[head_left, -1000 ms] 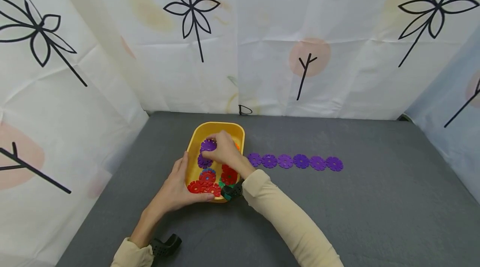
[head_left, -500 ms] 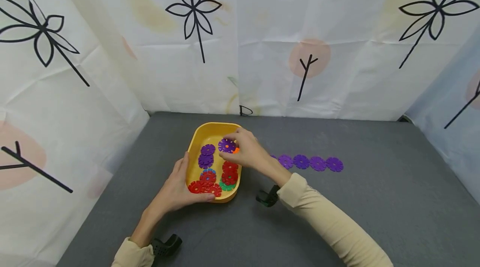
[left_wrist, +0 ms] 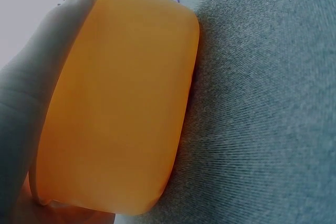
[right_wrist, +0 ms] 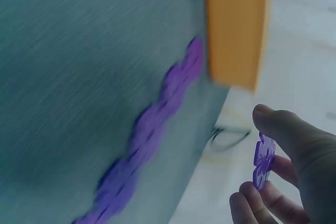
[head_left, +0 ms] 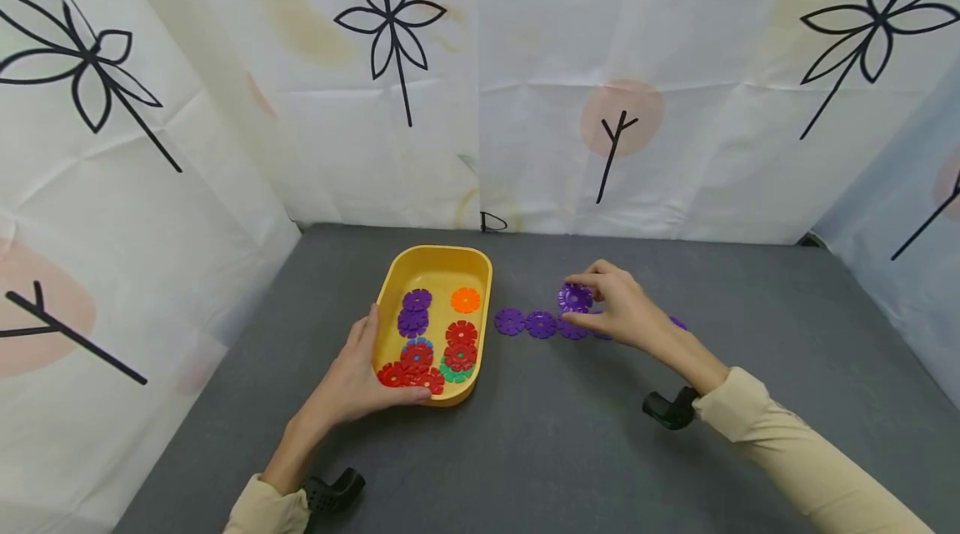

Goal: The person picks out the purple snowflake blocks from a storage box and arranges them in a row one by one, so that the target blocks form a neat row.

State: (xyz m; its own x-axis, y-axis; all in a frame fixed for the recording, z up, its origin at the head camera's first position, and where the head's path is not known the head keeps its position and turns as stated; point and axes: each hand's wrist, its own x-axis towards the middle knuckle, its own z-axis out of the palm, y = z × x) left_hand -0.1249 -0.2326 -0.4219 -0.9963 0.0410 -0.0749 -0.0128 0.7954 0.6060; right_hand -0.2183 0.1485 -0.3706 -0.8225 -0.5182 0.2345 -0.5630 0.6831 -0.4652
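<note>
My right hand [head_left: 628, 311] pinches a purple flower-shaped plastic disc [head_left: 575, 297] between thumb and fingers, over a row of similar purple discs [head_left: 541, 324] on the grey table. In the right wrist view the held disc [right_wrist: 263, 161] is seen nearly edge-on. Around the near left corner of a yellow plastic tray [head_left: 431, 269], my left hand [head_left: 352, 376] holds on, thumb [left_wrist: 63, 24] along the rim. Inside the tray lie purple discs [head_left: 412, 321], an orange disc [head_left: 465, 300], several red discs [head_left: 461, 334], and partly covered green [head_left: 455, 373] and blue ones. My right hand hides part of the row.
White cloth walls [head_left: 540, 142] with drawn flowers enclose the back and sides of the grey table [head_left: 525, 451]. The purple row runs rightward from just beside the tray. A black wrist mount [head_left: 670, 409] hangs beneath my right wrist.
My right hand has lifted a purple disc out of the tray and carried it right, over the row. The left hand and the tray have stayed in place.
</note>
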